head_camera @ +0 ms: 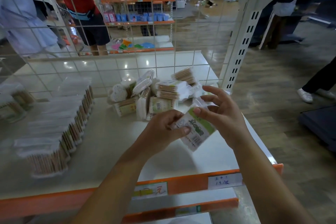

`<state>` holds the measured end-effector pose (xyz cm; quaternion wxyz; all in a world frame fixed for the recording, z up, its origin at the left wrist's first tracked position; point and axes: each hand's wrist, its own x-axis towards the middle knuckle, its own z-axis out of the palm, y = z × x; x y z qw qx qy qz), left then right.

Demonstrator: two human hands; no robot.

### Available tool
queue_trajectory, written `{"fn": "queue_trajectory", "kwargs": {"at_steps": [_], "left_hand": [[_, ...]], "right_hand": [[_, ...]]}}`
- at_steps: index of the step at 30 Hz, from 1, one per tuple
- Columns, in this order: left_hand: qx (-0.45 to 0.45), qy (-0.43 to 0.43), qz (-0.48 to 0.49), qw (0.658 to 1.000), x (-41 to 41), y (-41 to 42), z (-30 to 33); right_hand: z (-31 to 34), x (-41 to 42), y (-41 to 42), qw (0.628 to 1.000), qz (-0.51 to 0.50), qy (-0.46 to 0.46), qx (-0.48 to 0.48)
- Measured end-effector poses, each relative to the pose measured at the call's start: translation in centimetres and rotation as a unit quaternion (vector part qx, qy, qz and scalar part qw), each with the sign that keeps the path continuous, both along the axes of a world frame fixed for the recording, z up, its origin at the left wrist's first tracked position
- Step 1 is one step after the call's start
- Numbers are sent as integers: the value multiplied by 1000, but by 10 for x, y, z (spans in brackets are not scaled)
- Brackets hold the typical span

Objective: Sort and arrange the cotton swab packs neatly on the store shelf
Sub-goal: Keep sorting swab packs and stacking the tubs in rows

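Right now both bare hands hold one flat clear-plastic cotton swab pack with a green-and-white label (pixel 195 129) above the white shelf (pixel 112 143).

Her left hand (pixel 163 129) grips the pack's near edge, thumb curled over the label; the right hand (pixel 221 112) pinches its far corner with the thumb, other fingers spread loose. Behind lies a jumbled heap of swab packs (pixel 154 94); to the left, a neat upright row of packs (pixel 63 125). A white wire grid (pixel 127 29) backs the shelf.

Left hand (pixel 166 125) pinches closed; right hand (pixel 221 112) fingers spread, thumb pressing.
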<state>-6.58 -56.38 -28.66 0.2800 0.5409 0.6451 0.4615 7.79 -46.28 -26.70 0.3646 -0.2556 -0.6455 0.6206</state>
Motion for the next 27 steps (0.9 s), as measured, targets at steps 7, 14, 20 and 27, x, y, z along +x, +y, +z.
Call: {"fn": "queue_trajectory", "kwargs": {"at_steps": [7, 14, 20, 27], "left_hand": [[-2, -161, 116, 980, 1, -5, -17], [38, -331, 134, 933, 15, -13, -21], [53, -357, 115, 925, 18, -20, -20], [91, -366, 99, 921, 20, -26, -18]], "right_hand": [[-18, -2, -6, 991, -104, -73, 37], [-28, -6, -19, 997, -62, -2, -55], [-27, -4, -23, 996, -74, 33, -42], [-24, -5, -31, 987, -124, -30, 102]]}}
